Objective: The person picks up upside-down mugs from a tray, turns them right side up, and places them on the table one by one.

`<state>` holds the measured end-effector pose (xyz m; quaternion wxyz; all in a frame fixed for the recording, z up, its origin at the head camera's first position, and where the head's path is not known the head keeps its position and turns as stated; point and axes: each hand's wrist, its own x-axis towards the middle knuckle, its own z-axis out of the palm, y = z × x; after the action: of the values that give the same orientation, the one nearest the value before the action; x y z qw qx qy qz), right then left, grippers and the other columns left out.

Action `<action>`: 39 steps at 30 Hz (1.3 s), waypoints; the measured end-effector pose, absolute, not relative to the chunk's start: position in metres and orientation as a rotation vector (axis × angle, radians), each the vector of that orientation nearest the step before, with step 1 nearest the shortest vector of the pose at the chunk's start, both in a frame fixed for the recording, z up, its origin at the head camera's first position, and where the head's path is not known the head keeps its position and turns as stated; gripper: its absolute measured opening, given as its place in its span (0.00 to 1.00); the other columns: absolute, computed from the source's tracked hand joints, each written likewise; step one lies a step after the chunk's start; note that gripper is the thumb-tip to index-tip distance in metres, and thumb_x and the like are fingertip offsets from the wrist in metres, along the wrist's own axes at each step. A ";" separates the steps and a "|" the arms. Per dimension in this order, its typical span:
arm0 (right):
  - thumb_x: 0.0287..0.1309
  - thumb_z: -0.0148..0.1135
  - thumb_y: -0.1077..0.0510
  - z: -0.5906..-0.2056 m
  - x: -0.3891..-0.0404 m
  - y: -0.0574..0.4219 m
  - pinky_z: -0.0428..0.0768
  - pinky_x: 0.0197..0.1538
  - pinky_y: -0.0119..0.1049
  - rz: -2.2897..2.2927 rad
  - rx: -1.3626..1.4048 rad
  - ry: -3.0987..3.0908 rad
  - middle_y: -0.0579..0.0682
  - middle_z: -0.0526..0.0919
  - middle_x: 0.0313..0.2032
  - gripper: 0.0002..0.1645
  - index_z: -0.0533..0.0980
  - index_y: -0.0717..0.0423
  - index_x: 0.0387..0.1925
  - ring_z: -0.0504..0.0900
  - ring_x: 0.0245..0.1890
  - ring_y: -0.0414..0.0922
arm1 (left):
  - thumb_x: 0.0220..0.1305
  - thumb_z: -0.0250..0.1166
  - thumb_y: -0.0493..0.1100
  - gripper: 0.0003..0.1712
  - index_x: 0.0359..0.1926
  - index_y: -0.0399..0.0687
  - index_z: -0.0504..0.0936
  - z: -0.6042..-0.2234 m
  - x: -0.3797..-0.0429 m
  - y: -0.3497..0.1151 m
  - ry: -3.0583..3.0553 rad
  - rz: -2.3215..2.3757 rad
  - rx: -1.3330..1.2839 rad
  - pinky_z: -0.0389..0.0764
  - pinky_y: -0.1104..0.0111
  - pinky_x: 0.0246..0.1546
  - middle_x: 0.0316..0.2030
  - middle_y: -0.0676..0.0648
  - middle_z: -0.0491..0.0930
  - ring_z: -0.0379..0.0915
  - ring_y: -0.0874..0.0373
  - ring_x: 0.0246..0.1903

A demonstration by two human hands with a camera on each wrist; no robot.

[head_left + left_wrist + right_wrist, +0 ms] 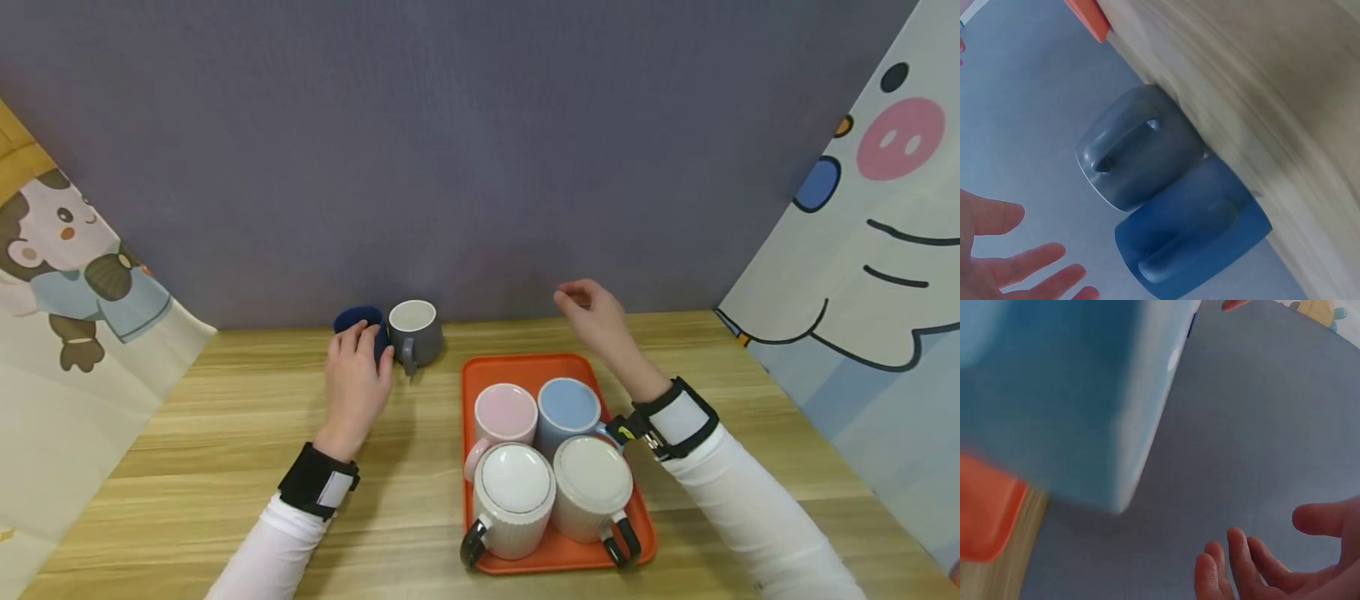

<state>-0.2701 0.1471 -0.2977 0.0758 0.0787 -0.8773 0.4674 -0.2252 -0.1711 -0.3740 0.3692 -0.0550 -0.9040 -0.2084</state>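
Observation:
My left hand (355, 385) is over the navy blue mug (363, 317), fingers spread and loosely bent. In the left wrist view a gap separates its fingertips (1075, 273) from the blue mug (1191, 228). Touching that mug is a dark grey mug (417, 340), upright with a pale inside, its handle toward me. Empty and raised, my right hand (597, 321) is past the back right corner of the orange tray (525, 364). A light blue mug (567, 412) stands on the tray below that wrist; it looms large in the right wrist view.
Also on the tray are a pink mug (506, 414) and two white ribbed mugs, left (514, 500) and right (592, 487), with black handles jutting over its front edge. A grey wall (480, 167) rises behind the wooden table (247, 417); printed cloths hang at both sides.

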 end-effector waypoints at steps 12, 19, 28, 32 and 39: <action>0.68 0.50 0.51 -0.312 -0.272 0.173 0.72 0.57 0.51 1.329 0.218 -2.615 0.66 0.77 0.52 0.25 0.70 0.66 0.56 0.75 0.53 0.59 | 0.61 0.63 0.39 0.19 0.50 0.31 0.77 -0.376 -0.230 -0.161 -2.350 -0.528 -0.135 0.65 0.48 0.55 0.54 0.32 0.73 0.65 0.36 0.52; 0.67 0.51 0.53 -0.327 -0.266 0.184 0.74 0.55 0.51 1.276 0.246 -2.608 0.69 0.78 0.49 0.24 0.71 0.70 0.54 0.77 0.51 0.60 | 0.60 0.65 0.40 0.20 0.50 0.30 0.77 -0.379 -0.232 -0.155 -2.349 -0.526 -0.141 0.67 0.46 0.53 0.54 0.32 0.73 0.65 0.35 0.52; 0.67 0.52 0.49 -0.348 -0.249 0.202 0.75 0.54 0.52 1.240 0.219 -2.675 0.68 0.79 0.49 0.27 0.71 0.69 0.55 0.78 0.50 0.60 | 0.61 0.64 0.40 0.21 0.52 0.31 0.76 -0.379 -0.231 -0.146 -2.384 -0.541 -0.145 0.67 0.46 0.53 0.54 0.32 0.73 0.65 0.36 0.52; 0.67 0.52 0.47 -0.354 -0.242 0.207 0.75 0.53 0.52 1.216 0.204 -2.713 0.67 0.79 0.49 0.28 0.71 0.67 0.55 0.78 0.50 0.59 | 0.62 0.63 0.40 0.21 0.53 0.32 0.76 -0.379 -0.231 -0.142 -2.388 -0.548 -0.151 0.67 0.45 0.52 0.54 0.33 0.73 0.65 0.36 0.53; 0.66 0.53 0.49 -0.363 -0.230 0.213 0.77 0.50 0.50 1.193 0.221 -2.706 0.67 0.81 0.46 0.25 0.73 0.69 0.52 0.80 0.46 0.59 | 0.64 0.61 0.42 0.20 0.54 0.34 0.76 -0.383 -0.230 -0.133 -2.433 -0.543 -0.160 0.69 0.46 0.48 0.55 0.34 0.73 0.65 0.38 0.53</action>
<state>-0.2301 0.2129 -0.3627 0.0881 0.0742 -0.9089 0.4007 -0.2297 -0.1330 -0.3829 0.3161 -0.0608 -0.9241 -0.2061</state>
